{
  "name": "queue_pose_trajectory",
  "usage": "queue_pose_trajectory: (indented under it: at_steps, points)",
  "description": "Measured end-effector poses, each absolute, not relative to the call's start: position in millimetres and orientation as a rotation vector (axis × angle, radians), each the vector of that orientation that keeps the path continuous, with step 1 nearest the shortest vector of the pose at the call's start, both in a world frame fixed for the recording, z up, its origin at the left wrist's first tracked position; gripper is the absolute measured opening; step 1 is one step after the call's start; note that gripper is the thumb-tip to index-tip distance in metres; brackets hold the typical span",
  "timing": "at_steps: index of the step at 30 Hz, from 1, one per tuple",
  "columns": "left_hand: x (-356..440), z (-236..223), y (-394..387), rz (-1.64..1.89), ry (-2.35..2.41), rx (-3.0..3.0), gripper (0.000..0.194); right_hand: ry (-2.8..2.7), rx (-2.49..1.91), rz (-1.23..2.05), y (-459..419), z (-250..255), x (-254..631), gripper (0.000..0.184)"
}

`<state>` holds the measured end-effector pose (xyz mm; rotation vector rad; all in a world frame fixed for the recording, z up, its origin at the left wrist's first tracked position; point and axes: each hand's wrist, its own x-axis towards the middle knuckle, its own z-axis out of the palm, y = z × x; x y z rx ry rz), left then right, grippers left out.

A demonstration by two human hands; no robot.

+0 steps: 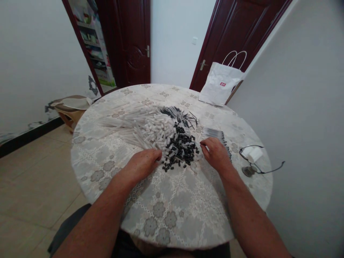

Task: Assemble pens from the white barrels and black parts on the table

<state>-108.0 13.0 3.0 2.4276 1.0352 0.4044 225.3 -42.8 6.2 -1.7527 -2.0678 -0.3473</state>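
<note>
My left hand (146,163) is closed at the near edge of a heap of white, translucent pen barrels (134,134); whatever its fingers hold is hidden. Small black plugs or caps (184,145) lie in a pile between my hands. My right hand (215,152) is pinched just right of this pile, and anything at its fingertips is too small to name. Behind the black pieces lies a bunch of thin, dark-tipped refills (178,114). Partly hidden behind my right hand, a neat row of pens (213,133) rests on the table.
The round table (172,200) has a patterned lace cloth. Eyeglasses (259,170), a white item (254,154) and a small dark round object (248,171) lie on the right. A white paper bag (220,84) stands at the back right. Beyond the left edge is a stool (68,114).
</note>
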Motion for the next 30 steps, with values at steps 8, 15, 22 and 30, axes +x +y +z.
queue_pose_trajectory:
  at_steps: [8,15,22,30]
  points:
    - [-120,3,17,0.342,0.993,2.405,0.027,-2.035,-1.805,-0.354,-41,0,236,0.018]
    - [-126,12,18,0.315,0.961,2.376,0.026,-2.079,-1.719,-0.361,-40,-2,230,0.017]
    - [-131,14,20,0.309,0.905,2.47,0.016,-2.072,-1.666,-0.358,-37,-7,231,0.013]
    - [-128,21,21,0.431,0.961,2.443,0.017,-2.096,-1.644,-0.32,-35,-12,224,0.012]
